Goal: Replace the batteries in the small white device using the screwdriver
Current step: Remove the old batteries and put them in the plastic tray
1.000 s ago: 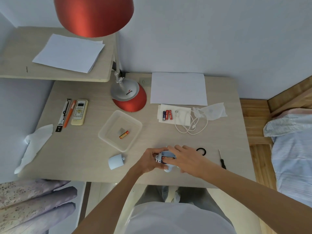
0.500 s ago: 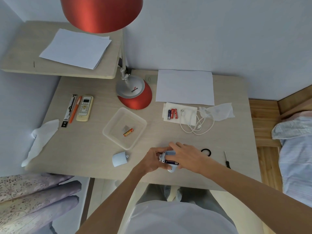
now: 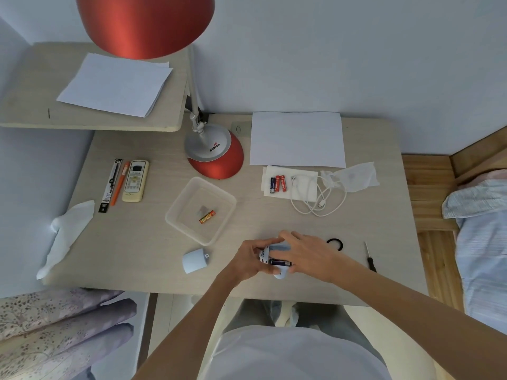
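Near the desk's (image 3: 148, 242) front edge, your left hand (image 3: 247, 259) grips the small white device (image 3: 279, 274) by its left end; your right hand (image 3: 310, 256) curls over its top, thumb at the right end of the dark battery (image 3: 277, 262), which lies left-to-right in the open bay.

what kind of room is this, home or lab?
Most likely a home bedroom or dorm room, not a lab. A small wooden desk stands right beside striped bedding, with a red desk lamp and an air-conditioner remote on it.
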Demonstrator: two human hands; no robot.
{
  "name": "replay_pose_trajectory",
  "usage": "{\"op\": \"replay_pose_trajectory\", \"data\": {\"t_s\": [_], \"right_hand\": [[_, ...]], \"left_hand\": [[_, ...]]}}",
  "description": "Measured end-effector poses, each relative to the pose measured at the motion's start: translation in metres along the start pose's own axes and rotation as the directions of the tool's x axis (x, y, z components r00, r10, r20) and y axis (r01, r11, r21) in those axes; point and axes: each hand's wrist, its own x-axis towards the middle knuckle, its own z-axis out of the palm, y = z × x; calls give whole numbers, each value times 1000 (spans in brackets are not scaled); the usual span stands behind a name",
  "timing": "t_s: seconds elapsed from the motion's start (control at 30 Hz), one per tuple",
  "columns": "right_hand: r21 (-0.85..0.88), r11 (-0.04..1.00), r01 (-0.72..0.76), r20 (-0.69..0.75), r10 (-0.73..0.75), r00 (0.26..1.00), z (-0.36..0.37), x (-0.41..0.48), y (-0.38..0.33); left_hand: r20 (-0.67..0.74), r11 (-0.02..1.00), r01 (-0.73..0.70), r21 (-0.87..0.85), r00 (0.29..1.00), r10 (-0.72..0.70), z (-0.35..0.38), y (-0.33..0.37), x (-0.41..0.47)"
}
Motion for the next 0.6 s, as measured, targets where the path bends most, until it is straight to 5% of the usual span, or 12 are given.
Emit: {"op": "replay_pose_trajectory", "data": {"t_s": [0.1,0.27,0.6], "right_hand": [[234,962,-137,-108,166,980,8,-13,-1],[517,793,-324,-92,428,899,22,-18,-6],[623,686,-375,-97,544,834,33,7,-28]], "left_hand": [[4,999,8,-34,1000,-8,-1,0,-1],[7,999,33,-32,999,-33,0,3,-1],[13,998,36,-45,999,-35,0,7,-4]]}}
